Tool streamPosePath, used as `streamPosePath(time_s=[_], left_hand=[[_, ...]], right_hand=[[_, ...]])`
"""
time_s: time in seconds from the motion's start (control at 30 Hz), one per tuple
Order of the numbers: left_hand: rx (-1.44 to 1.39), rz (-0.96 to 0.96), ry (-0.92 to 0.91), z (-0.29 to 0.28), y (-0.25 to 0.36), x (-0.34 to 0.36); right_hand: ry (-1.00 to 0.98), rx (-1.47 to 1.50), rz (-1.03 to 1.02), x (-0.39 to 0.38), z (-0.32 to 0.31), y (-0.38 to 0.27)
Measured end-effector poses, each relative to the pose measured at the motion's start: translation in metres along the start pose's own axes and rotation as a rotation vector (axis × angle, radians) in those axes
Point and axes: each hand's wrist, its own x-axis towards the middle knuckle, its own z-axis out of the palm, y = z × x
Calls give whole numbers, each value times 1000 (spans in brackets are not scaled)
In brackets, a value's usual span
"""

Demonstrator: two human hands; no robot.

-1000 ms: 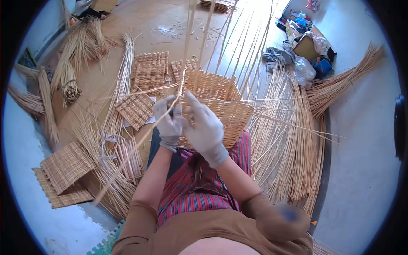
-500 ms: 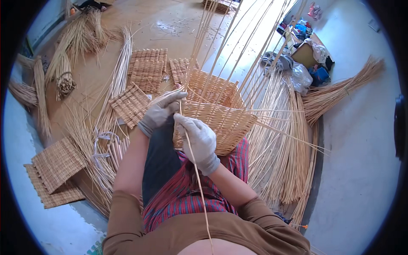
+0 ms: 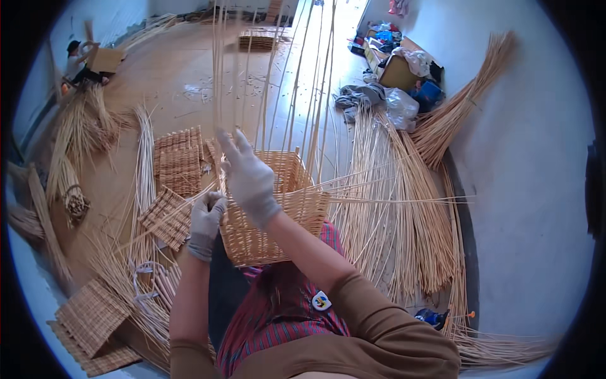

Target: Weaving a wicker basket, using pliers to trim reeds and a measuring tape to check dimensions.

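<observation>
A tan woven basket (image 3: 274, 230) rests over my lap, with long pale stakes (image 3: 294, 104) rising from it and loose strands (image 3: 404, 201) sticking out to the right. My left hand (image 3: 207, 224), in a grey glove, is closed in a pinch on a cane strand at the basket's left corner. My gloved right hand (image 3: 251, 182) is raised over the near left part of the basket, fingers stretched upward beside the stakes.
Square woven panels (image 3: 180, 169) lie at left, more (image 3: 91, 322) nearer. Cane bundles (image 3: 420, 234) spread along the right. Clothes and bags (image 3: 401, 72) are piled at back right. Another person (image 3: 76, 63) sits at far left holding a board (image 3: 104, 60).
My right hand has moved up from the near strand to among the stakes, its fingers opening. My left hand has moved lower on the corner. The view has tilted up, revealing the other person.
</observation>
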Motion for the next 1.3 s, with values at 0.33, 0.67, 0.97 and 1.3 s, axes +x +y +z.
streamPosePath(time_s=[0.33,0.67,0.97,1.3], left_hand=[[874,909,102,64,18,-31],[1171,427,-138,110,24,-37],[292,444,212,26,-11,-13],[170,367,-4,0,-24,3]], right_hand=[[332,965,492,-119,17,114],[364,655,271,-106,-22,160],[105,635,268,-155,6,92],[-114,491,-310,-121,13,6]])
